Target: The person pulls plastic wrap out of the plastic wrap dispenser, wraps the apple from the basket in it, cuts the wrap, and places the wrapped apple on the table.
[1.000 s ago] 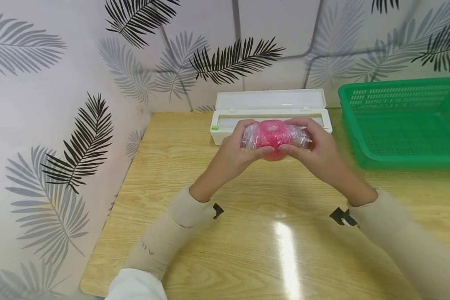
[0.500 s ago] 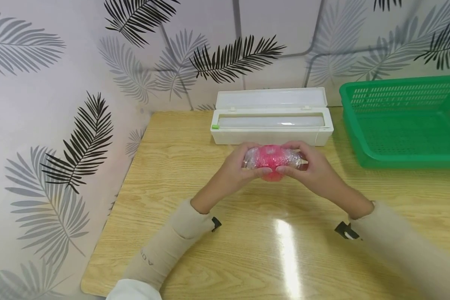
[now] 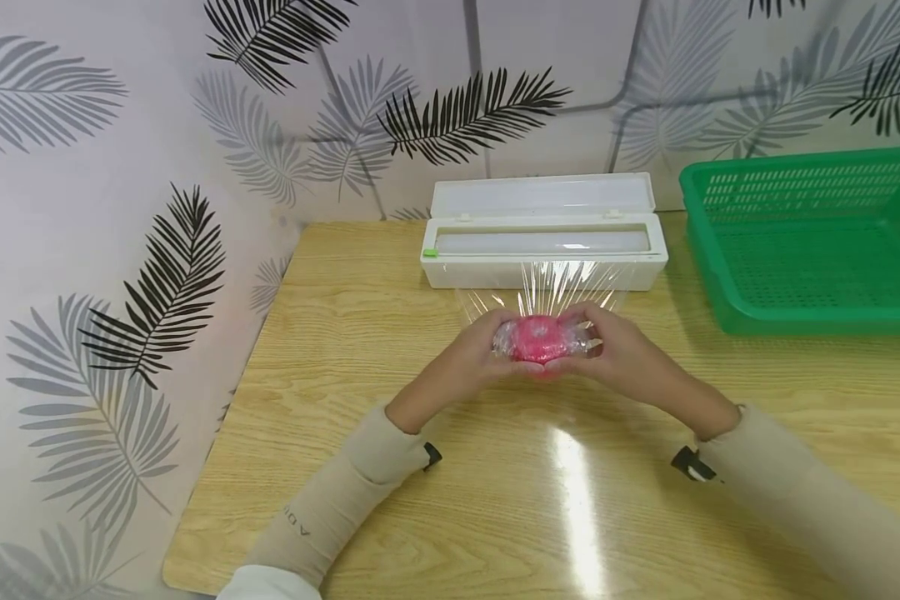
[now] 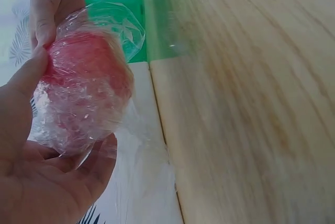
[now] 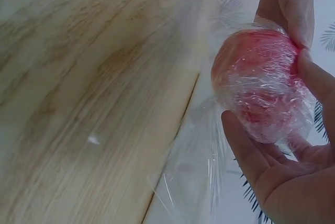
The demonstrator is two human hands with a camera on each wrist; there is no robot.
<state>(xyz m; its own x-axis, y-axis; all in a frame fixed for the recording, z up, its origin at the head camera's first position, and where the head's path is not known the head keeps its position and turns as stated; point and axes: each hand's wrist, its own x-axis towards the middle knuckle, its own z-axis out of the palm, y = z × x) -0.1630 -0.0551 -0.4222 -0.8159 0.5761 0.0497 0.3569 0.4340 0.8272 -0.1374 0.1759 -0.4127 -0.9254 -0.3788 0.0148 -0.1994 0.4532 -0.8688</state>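
Note:
A round pink-red thing (image 3: 538,337) wrapped in crinkled cling film is held between both hands over the table. My left hand (image 3: 474,354) grips its left side and my right hand (image 3: 621,350) its right, with the thumbs meeting at the near side. In the left wrist view the wrapped ball (image 4: 86,85) shows a paler, yellowish edge, and loose film stands up at its top. A shiny sheet of cling film (image 3: 558,287) spans from the ball to the white film dispenser (image 3: 480,274) behind it. The dispenser's lid (image 3: 540,196) is raised, baring the roll.
To the right of the dispenser stands a green plastic basket (image 3: 817,322). The wooden table (image 3: 330,333) meets a leaf-patterned wall covering (image 3: 390,50) at the back and left. A bright light reflection lies on the tabletop near the middle.
Both hands have drawn the wrapped ball back from over the dispenser toward the person. A sheet of film now shows stretched between dispenser and ball, and the thumbs have come together.

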